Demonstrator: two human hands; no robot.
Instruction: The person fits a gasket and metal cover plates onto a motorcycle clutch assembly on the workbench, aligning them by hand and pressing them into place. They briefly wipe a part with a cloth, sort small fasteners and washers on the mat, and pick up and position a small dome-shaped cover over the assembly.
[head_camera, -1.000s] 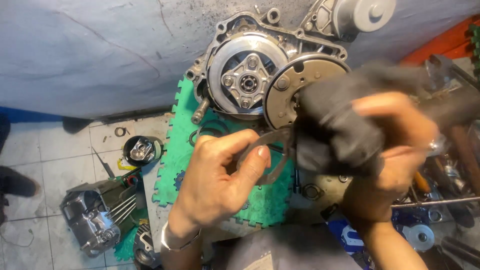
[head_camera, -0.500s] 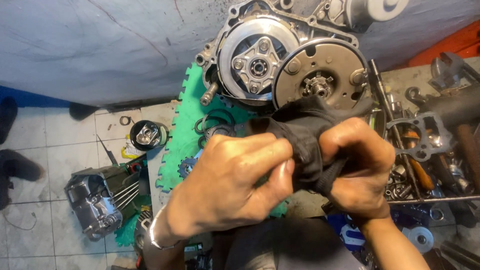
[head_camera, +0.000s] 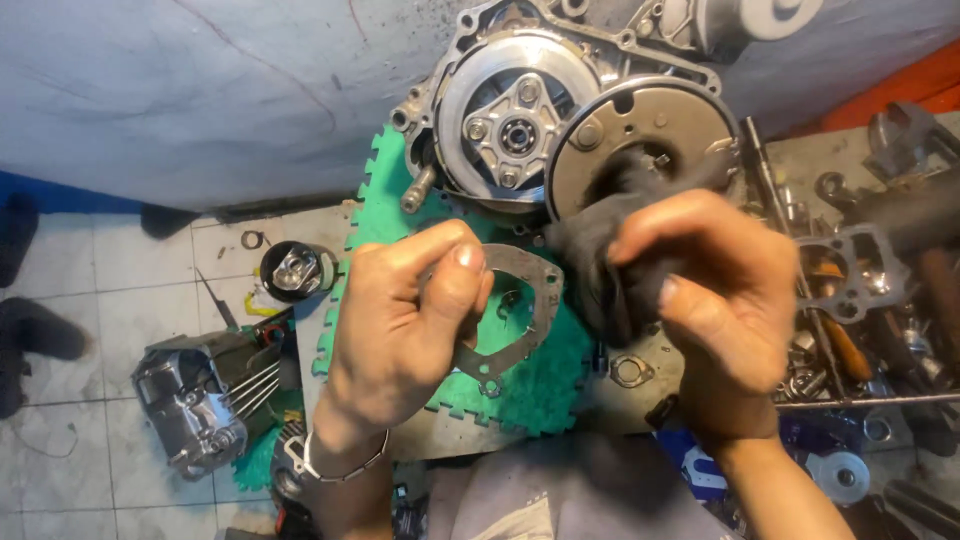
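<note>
The left hand (head_camera: 400, 320) holds a thin grey metal plate (head_camera: 510, 310), a ring-shaped piece with small bolt lugs around its rim. Thumb and forefinger are closed on its left edge, pinching it. The plate hangs just above the green foam mat (head_camera: 540, 385), over the mat's near half. The right hand (head_camera: 720, 300) is closed around a dark cloth (head_camera: 600, 270), fingers curled narrow with the cloth bunched between them. The cloth's free end reaches up against the round metal disc (head_camera: 640, 130) of the engine case (head_camera: 560, 110), which stands at the far edge of the mat.

Handling judgement: the plate looks light and stiff but thin, so it may bend if levered. Its edges and lugs may be sharp, and an oil film would make it slippery. Grip it at the rim between two lugs, flat between finger pads, not across the open centre. The cloth is soft and limp; it takes any grip and carries no load.

Limits of view: the left hand covers the plate's left portion, so its full outline cannot be confirmed. The cloth and right hand hide the centre of the disc and whatever sits behind it. Whether the cloth touches the plate's right edge cannot be determined. The engine case is cut off at the top edge of the view. The loose metal parts (head_camera: 860, 270) beyond the mat's right edge overlap and are hard to separate. A second engine part (head_camera: 195, 400) lies on the tiled floor (head_camera: 60, 460) to the left.
</note>
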